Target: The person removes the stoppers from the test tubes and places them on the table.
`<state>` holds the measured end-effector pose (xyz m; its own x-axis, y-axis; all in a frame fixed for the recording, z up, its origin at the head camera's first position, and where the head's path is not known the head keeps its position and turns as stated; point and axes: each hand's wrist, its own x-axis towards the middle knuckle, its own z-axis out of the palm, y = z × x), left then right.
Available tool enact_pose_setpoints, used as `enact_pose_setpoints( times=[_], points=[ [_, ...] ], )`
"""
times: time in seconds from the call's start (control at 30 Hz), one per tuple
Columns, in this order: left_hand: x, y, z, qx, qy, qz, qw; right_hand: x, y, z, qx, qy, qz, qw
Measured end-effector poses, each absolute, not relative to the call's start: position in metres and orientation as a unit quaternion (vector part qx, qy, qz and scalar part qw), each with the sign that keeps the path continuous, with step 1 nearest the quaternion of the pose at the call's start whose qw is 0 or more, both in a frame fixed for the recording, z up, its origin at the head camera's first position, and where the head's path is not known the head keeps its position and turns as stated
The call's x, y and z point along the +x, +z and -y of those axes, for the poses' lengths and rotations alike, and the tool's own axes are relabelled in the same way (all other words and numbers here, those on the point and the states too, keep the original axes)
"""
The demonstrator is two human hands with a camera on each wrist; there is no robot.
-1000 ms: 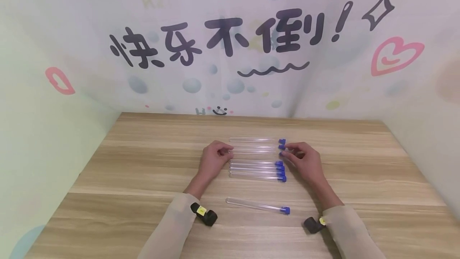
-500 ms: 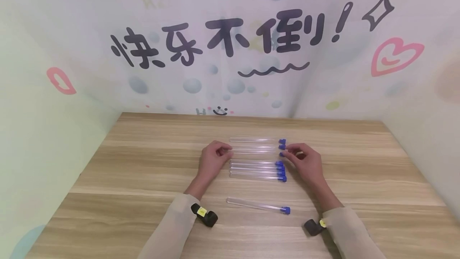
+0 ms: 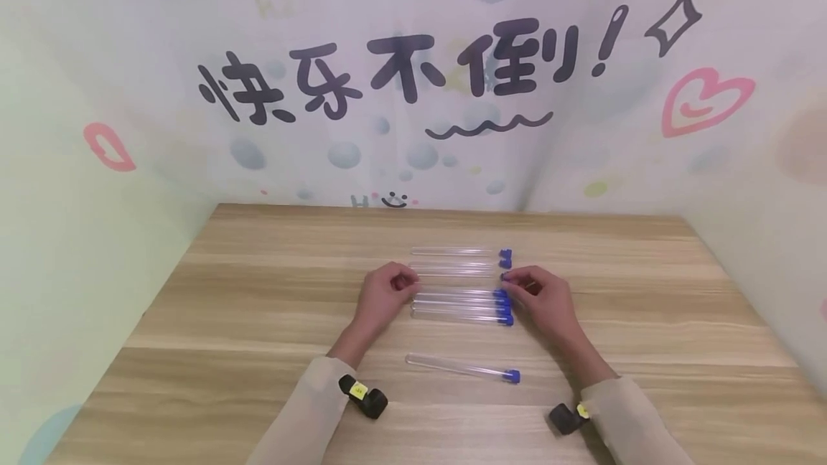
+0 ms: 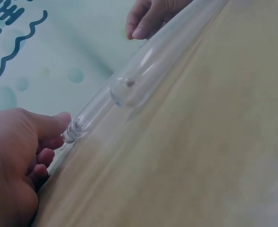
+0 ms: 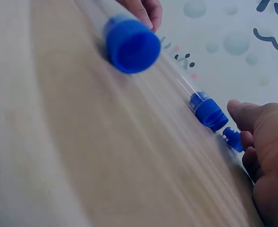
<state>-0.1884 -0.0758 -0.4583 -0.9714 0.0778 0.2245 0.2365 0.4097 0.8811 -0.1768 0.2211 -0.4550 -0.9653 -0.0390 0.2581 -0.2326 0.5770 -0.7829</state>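
Several clear capped test tubes lie side by side on the table in the head view, including a far tube and a nearer cluster. At their rounded ends, my left hand pinches a test tube with thumb and index finger. In the left wrist view the thumb is right at the rounded ends. My right hand is at the blue caps, its index fingertip partly covering one. The right thumb stands above a blue cap in the right wrist view; I cannot tell whether the right fingers grip it.
One capped test tube lies apart, slightly slanted, nearer the front between the forearms. The wooden table meets a printed cloth at its back edge. Wrist cameras sit on both sleeves, such as the black one on the left.
Both hands have shifted slightly toward the front, from spanning two middle tubes to the one beside the nearer cluster. The tubes themselves stay nearly where they were.
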Motion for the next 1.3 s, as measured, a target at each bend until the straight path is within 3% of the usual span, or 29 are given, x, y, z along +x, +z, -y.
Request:
enact_pose_setpoints(
  times=[1.3],
  points=[
    [-0.1866,-0.4603,0.0787,-0.144,-0.49,0.858,0.056,-0.1754,-0.4554,-0.2191,0.139,0.402,0.901,0.088]
  ],
)
